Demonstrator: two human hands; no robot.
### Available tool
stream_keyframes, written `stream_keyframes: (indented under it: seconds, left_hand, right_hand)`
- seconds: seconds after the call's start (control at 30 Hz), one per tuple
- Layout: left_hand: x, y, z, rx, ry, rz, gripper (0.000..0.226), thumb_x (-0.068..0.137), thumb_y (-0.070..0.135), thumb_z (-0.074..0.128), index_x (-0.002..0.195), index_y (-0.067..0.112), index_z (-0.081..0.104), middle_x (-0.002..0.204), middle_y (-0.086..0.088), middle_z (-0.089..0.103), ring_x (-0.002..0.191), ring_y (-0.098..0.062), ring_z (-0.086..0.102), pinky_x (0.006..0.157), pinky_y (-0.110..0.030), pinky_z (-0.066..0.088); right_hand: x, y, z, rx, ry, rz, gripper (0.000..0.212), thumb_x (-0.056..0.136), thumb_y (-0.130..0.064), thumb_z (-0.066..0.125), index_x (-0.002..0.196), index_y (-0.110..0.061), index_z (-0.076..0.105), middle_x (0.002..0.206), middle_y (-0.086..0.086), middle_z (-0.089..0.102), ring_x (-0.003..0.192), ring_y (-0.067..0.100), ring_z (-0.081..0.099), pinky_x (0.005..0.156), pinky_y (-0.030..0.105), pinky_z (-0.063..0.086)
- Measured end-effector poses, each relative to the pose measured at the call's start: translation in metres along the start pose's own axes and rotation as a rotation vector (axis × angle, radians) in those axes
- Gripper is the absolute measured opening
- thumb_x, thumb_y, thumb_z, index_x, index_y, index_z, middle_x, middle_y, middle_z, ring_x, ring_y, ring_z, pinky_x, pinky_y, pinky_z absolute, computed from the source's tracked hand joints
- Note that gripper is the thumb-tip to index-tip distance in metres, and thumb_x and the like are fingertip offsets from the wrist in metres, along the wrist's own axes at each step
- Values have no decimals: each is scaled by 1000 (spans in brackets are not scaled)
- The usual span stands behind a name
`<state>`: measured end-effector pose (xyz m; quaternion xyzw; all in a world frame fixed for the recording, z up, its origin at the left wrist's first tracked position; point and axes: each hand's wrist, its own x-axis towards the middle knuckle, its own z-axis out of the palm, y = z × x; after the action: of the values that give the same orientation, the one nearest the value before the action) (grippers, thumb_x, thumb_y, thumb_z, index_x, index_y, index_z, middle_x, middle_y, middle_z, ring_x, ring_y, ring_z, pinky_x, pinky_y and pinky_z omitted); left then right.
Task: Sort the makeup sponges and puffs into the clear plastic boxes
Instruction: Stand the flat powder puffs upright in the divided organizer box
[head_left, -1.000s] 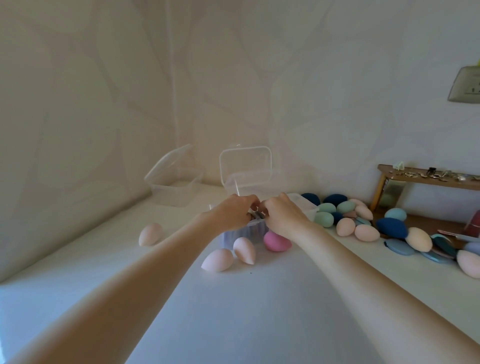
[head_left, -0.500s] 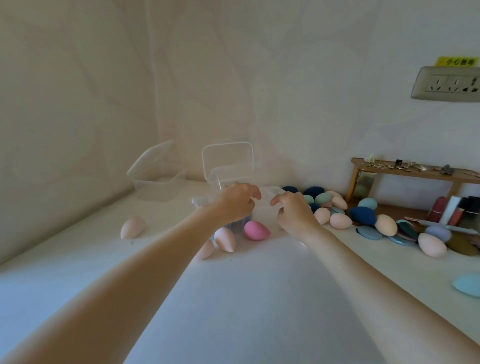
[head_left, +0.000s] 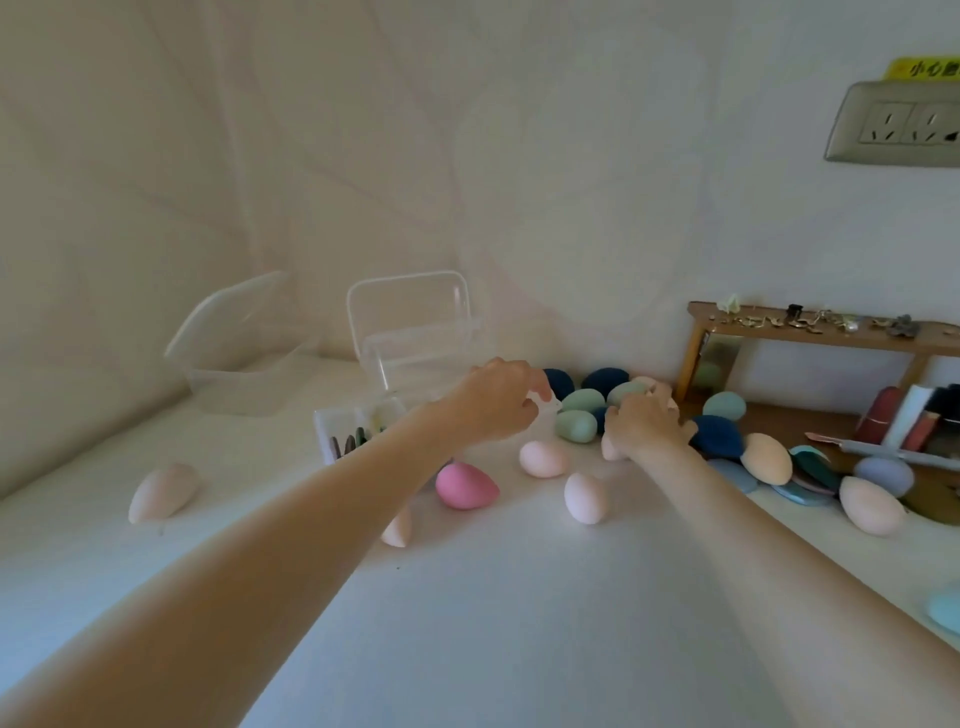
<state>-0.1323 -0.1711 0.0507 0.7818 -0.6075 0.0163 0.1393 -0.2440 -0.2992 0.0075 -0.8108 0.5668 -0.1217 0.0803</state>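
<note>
Among the sponges (head_left: 574, 425), both hands have moved right.

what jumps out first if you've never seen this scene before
Two bare arms reach in from the near edge, the left hand and right hand meeting over a heap of green, navy and peach sponges at the back right of the white table. A lone bright pink sponge lies mid-table beside the left forearm. Two clear boxes stand open behind, by the wall.
</note>
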Motion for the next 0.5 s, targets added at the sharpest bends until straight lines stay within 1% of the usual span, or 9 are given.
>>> stream_keyframes:
  seconds: [0.03,0.1,0.2,0.27,0.3,0.33,0.4,0.47,0.5]
  left_hand:
    - [3,-3,-1,-16,-5,4,35,93,9,40,123,19,56,129,-5,52,122,-26,44,100,-35,33]
    - [4,-8,-4,-70,5,8,34,92,8,41,120,17,58,126,-6,54,117,-25,47,99,-33,36]
    - [-2,-16,-10,-129,28,-11,35,91,6,41,119,15,60,125,-6,55,115,-22,50,93,-23,34]
    - [-9,-23,-14,-183,64,-45,35,91,4,41,117,13,61,125,-6,57,115,-20,51,87,-17,33]
    - [-12,-28,-17,-210,88,-68,34,91,3,41,116,12,62,124,-6,58,115,-20,52,86,-16,34]
    - [-16,-33,-20,-223,112,-94,33,90,2,41,113,11,64,122,-6,60,113,-20,54,86,-16,35]
    - [-25,-46,-27,-230,148,-162,30,90,4,42,105,11,66,115,-6,64,106,-20,58,84,-20,39]
    - [-33,-58,-33,-218,111,-208,28,89,5,43,101,11,67,111,-6,65,100,-20,59,82,-21,40]
    - [-39,-63,-35,-198,64,-212,28,89,4,43,101,12,67,111,-6,65,102,-20,60,83,-21,41]
  right_hand:
    - [6,-1,3,1,-11,22,45,97,-27,41,135,-4,38,141,13,27,124,34,37,104,45,29]
    - [12,-4,6,-34,17,4,42,97,-23,43,134,-4,40,140,14,31,124,32,38,104,42,31]
    - [13,-7,3,-7,128,-50,34,96,-18,48,125,-1,50,133,15,42,120,30,45,98,37,40]
    - [11,-8,-5,60,217,-87,27,94,-14,51,116,2,57,126,16,45,113,31,50,94,38,46]
    - [9,-9,-11,103,259,-136,25,94,-11,50,111,3,60,124,16,45,109,31,51,92,37,46]
    - [8,-12,-17,147,297,-214,23,94,-9,48,106,4,62,122,16,44,106,30,52,90,33,45]
    - [-1,-23,-32,271,362,-405,22,93,-5,46,96,7,66,123,15,44,103,28,52,84,25,40]
    - [-15,-42,-44,410,385,-563,19,89,-1,51,89,6,69,119,13,47,98,25,54,82,17,42]
    - [-23,-54,-47,467,376,-615,17,87,1,54,89,4,70,113,10,48,93,21,54,79,7,40]
